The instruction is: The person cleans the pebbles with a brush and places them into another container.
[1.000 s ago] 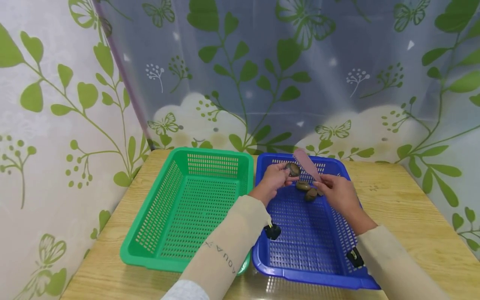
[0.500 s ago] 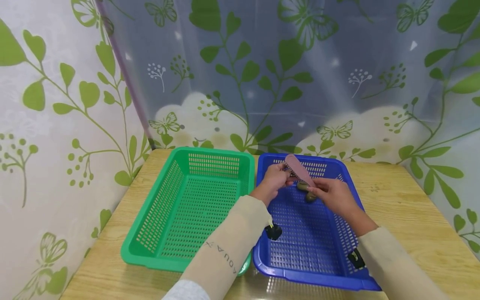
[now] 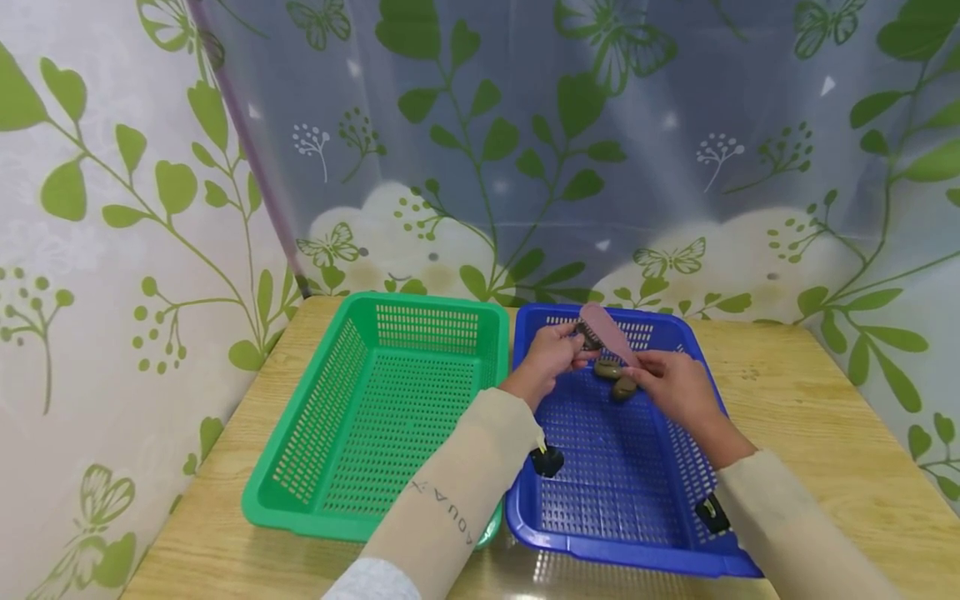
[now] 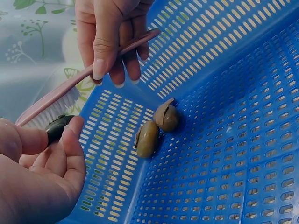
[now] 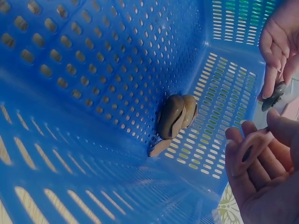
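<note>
My left hand (image 3: 551,358) pinches a dark snail-like shell (image 4: 58,129) between thumb and fingers, above the far end of the blue basket (image 3: 592,546). My right hand (image 3: 675,390) grips the handle of a pink brush (image 3: 609,333), its thumb on one side and fingers on the other. White bristles (image 4: 70,100) face down onto the shell and touch it. Below the hands, two olive-brown snail-like shells (image 4: 148,138) lie side by side on the basket floor near its far wall. A tan piece (image 5: 160,148) beside them shows in the right wrist view.
A green perforated basket (image 3: 375,527) stands directly left of the blue one, on a wooden table (image 3: 810,425). Behind the table hangs a leaf-patterned curtain (image 3: 480,183). Black wrist cameras (image 3: 547,461) sit on both wrists, over the blue basket.
The brush has come from above right of the held shell down onto it, then shifted slightly right along it. My left hand stays nearly in place, still pinching the shell.
</note>
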### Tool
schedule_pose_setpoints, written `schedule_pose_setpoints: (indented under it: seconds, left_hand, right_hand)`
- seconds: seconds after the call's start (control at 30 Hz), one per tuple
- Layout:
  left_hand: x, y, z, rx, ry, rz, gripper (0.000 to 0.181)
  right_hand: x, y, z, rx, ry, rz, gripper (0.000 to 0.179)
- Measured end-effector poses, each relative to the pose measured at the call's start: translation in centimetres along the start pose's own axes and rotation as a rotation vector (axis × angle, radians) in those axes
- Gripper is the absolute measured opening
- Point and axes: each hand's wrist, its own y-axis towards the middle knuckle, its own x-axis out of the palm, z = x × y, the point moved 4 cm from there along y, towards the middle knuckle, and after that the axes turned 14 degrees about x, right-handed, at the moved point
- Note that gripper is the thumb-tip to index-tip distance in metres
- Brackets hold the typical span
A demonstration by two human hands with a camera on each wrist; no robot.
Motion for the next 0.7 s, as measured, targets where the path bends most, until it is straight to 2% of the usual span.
schedule_pose_setpoints:
  seconds: [0.23, 0.7]
  left_hand:
    - [0.07, 0.05, 0.15, 0.001, -0.020, -0.007, 0.039]
    - [0.23, 0.05, 0.09, 0.015, -0.020, 0.025, 0.034]
  right_hand:
    - [-0.47, -0.05, 0.17, 0.054, 0.021, 0.051, 0.045]
    - [0.34, -0.15, -0.31, -0.048, 0.042, -0.043, 0.038]
